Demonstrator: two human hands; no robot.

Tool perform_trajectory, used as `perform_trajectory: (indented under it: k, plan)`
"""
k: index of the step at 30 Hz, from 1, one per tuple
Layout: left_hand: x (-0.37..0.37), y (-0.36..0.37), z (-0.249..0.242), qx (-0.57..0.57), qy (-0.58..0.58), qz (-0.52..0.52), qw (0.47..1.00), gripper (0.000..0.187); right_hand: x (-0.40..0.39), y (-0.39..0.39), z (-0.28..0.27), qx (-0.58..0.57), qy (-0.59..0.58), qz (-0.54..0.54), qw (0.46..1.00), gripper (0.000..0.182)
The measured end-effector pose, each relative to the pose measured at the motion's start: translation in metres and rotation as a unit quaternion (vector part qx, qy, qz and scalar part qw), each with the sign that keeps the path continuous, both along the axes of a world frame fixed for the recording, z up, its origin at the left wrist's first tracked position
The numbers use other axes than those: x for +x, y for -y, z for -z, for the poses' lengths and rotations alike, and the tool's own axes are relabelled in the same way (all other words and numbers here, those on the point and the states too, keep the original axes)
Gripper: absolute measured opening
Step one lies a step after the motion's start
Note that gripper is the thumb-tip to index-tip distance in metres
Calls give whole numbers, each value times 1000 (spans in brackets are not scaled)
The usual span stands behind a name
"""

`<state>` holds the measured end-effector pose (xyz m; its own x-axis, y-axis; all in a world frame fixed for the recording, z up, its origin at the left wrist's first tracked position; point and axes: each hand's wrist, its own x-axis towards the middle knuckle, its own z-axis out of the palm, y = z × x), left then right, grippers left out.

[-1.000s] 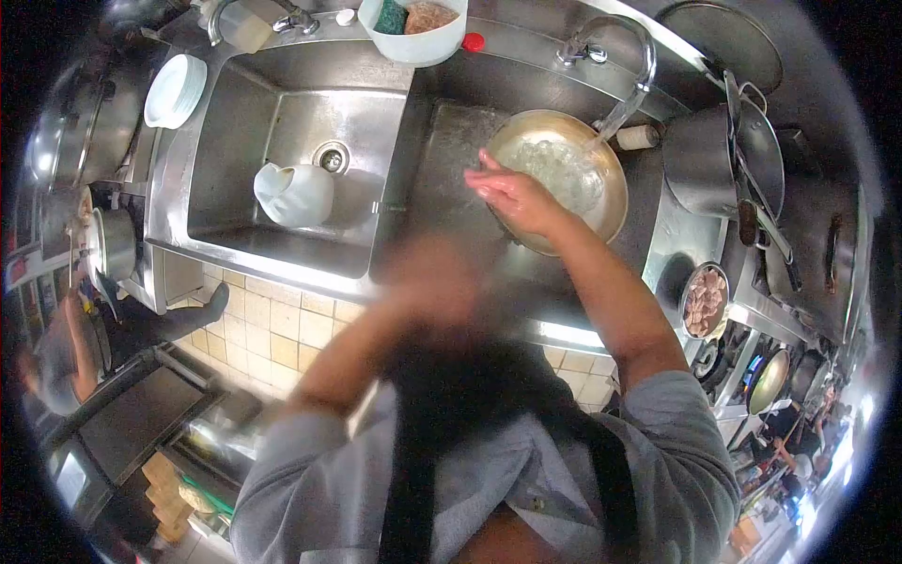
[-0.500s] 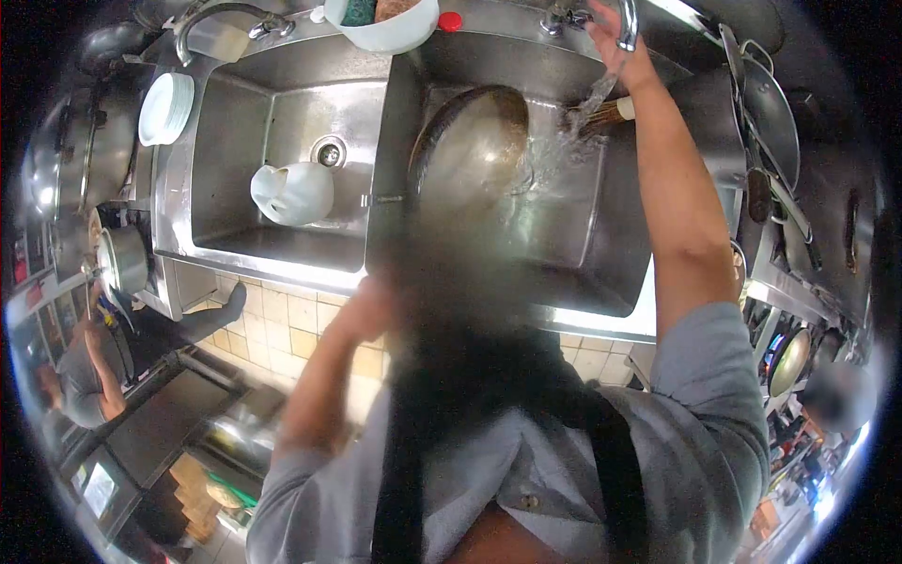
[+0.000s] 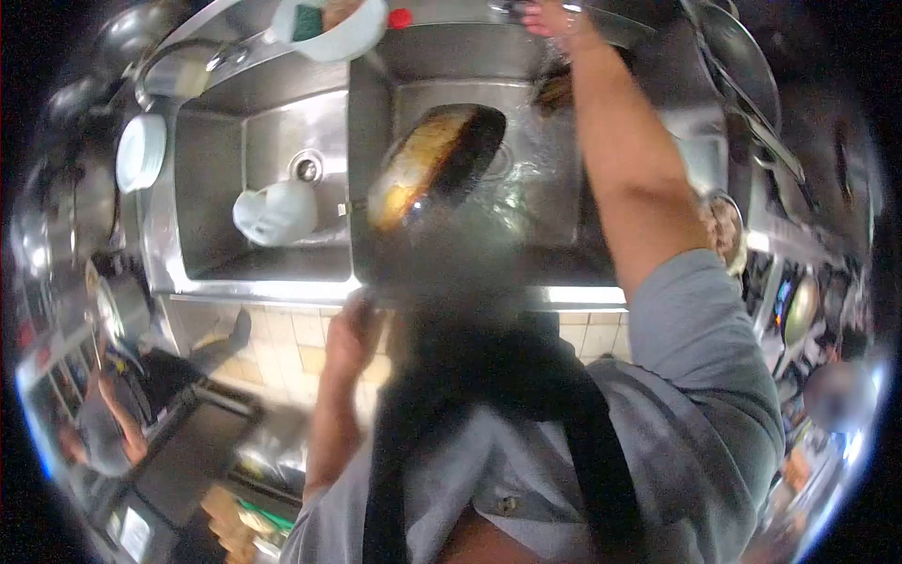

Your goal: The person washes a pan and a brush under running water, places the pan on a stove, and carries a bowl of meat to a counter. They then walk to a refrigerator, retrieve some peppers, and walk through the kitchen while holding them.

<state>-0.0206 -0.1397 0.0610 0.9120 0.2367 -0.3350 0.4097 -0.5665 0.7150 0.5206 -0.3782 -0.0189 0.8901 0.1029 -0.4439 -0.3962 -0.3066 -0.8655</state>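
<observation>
Left hand (image 3: 352, 331) — near sink edge (image 3: 254, 289).

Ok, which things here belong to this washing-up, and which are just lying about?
Likely in the job:
tilted pan
right basin
faucet, right hand beside it
possibly the blurred brush

Apparently lying about:
white jug
stacked white dishes
red cap
meat pieces
</observation>
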Motion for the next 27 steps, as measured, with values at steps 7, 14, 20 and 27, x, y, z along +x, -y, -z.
perform_trajectory:
  k: [7, 14, 20, 27]
  plan:
    - [22, -13, 18, 25, -33, 48, 998, 37, -218, 78, -28, -248, 227, -124, 934, 41]
    - [57, -16, 20, 60, -5, 85, 995, 41, -403, 202, -57, 50, 20, 277, 959, 39]
    - [58, 13, 15, 54, 57, 100, 992, 38, -410, 287, -64, 180, 87, 479, 855, 44]
    - [24, 88, 20, 31, 83, 76, 993, 34, -356, 340, -37, 216, 63, 465, 856, 28]
